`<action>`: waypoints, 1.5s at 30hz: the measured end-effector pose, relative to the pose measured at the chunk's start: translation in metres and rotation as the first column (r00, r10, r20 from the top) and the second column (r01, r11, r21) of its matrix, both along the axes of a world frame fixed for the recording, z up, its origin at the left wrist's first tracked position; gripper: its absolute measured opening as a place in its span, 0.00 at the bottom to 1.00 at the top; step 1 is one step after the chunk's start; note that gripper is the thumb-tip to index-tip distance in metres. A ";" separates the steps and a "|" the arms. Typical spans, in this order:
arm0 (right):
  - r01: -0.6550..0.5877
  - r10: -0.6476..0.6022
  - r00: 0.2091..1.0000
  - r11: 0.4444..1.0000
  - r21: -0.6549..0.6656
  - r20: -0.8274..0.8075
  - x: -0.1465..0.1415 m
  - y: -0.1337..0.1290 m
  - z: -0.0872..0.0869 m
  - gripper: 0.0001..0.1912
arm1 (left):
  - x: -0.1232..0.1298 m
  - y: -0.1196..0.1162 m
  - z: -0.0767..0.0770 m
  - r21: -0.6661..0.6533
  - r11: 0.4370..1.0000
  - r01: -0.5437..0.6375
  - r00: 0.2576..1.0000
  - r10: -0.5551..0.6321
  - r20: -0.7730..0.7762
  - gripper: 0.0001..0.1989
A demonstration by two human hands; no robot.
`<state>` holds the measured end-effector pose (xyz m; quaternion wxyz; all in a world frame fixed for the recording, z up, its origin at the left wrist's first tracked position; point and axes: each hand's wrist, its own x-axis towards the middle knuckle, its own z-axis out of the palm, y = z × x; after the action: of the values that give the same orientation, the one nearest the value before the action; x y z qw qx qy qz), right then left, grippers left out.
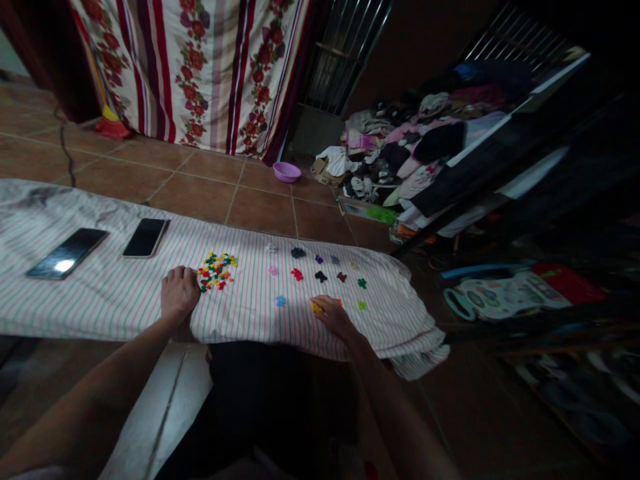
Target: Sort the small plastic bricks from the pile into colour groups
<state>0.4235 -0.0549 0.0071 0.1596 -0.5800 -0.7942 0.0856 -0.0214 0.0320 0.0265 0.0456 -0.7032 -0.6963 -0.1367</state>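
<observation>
Touching the yellow pieces (pixel 316 307) on the striped cloth (pixel 255 320) of the counter, the right hand (pixel 330 315) has its fingers drawn close together, though whether they grip is unclear, while the left hand (pixel 179 292) is loosely curled against the near left edge of the mixed pile (pixel 218 270), its hold hidden. Small single-colour clusters (pixel 297 274) lie apart around and beyond the right hand, and two phones (pixel 146 238) rest left of the pile. Farther off, the purple basin (pixel 287 172) sits on the tiled floor (pixel 260 210), its contents too dim to tell, near a cardboard box (pixel 325 175) beside heaped clothes (pixel 400 147).
</observation>
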 end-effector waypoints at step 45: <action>0.047 -0.054 0.996 0.994 0.103 0.068 -0.007 -0.003 0.005 0.15 | 0.000 0.003 -0.002 -0.010 1.000 0.000 0.998 0.001 0.060 0.16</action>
<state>0.4165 -0.0579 0.0122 0.1628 -0.5939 -0.7876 0.0208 -0.0211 0.0347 0.0242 0.0213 -0.6988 -0.6983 -0.1540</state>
